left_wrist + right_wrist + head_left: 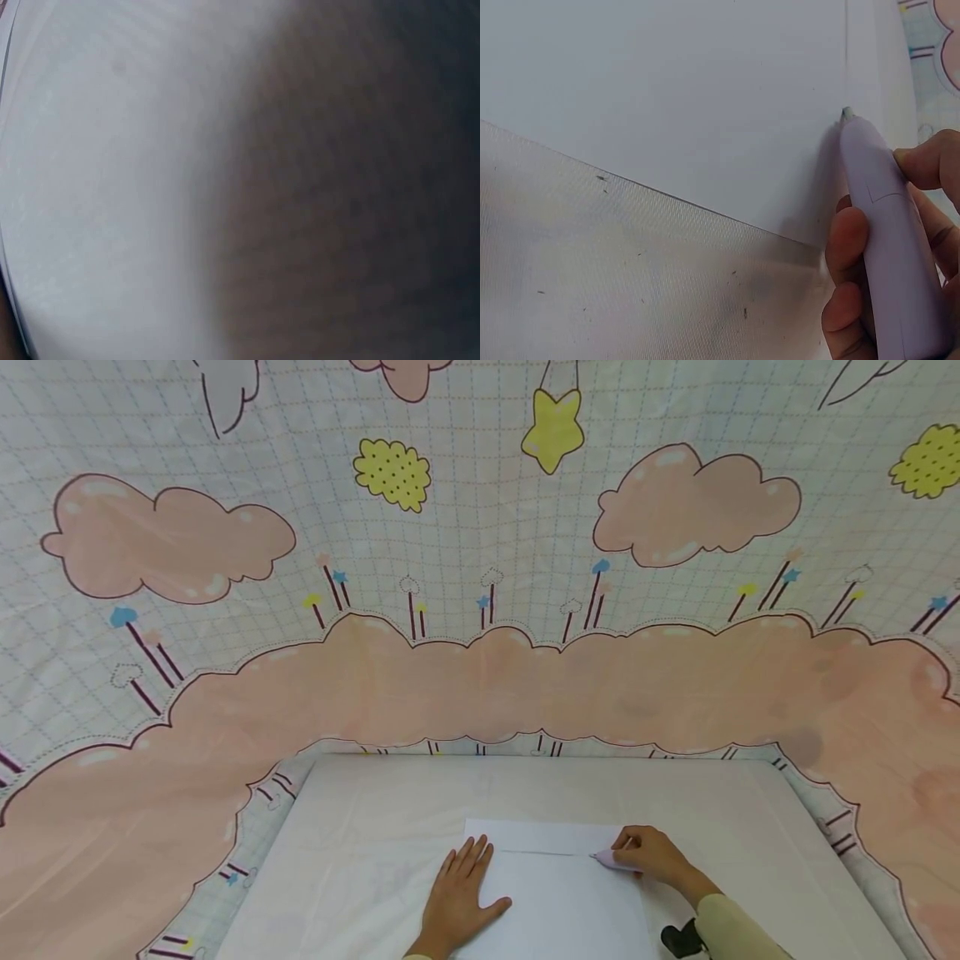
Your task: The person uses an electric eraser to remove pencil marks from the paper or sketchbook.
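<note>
A sheet of white paper [558,910] lies on the table with a thin dark line [543,852] across its upper part. My left hand [459,897] rests flat on the paper's left side, fingers straight and thumb spread; a blurred close-up of skin [330,210] fills much of the left wrist view. At the paper's right edge my right hand [654,853] grips a thick lavender electric eraser [892,240] between thumb and curled fingers. Its small greenish-grey tip [847,114] meets the paper at the right end of the line.
A pale cloth covers the table [360,802]. Small dark crumbs [745,312] are scattered on it beside the paper. By the right sleeve [738,931] sits a small black object [681,937]. Behind hangs a printed backdrop [465,685] with clouds and stars.
</note>
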The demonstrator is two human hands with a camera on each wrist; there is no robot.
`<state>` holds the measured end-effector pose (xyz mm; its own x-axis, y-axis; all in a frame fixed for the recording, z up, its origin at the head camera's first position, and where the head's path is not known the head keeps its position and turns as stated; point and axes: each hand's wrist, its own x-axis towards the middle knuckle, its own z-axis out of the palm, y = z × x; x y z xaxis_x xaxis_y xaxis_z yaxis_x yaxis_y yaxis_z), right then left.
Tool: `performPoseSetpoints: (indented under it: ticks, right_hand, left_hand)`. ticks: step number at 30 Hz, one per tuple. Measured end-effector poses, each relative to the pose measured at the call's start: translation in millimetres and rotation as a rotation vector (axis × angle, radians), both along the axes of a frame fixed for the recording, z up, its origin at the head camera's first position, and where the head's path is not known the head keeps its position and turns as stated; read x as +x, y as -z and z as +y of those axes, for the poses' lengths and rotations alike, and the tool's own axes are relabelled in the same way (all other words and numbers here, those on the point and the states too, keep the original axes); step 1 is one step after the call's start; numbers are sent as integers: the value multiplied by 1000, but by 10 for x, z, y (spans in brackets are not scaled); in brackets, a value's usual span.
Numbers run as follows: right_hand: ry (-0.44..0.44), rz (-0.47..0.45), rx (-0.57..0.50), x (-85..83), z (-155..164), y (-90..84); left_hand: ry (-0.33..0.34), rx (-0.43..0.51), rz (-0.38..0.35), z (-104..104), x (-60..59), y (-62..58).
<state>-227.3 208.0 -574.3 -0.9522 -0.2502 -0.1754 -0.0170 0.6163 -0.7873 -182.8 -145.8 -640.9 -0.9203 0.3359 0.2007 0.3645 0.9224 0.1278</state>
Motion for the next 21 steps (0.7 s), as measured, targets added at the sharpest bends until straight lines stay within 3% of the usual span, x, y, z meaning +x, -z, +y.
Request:
performPoseSetpoints:
  ticks: [21]
  right_hand:
    - [12, -10, -2, -22, -185, 19]
  left_hand:
    - [14, 18, -2, -2, 5, -25]
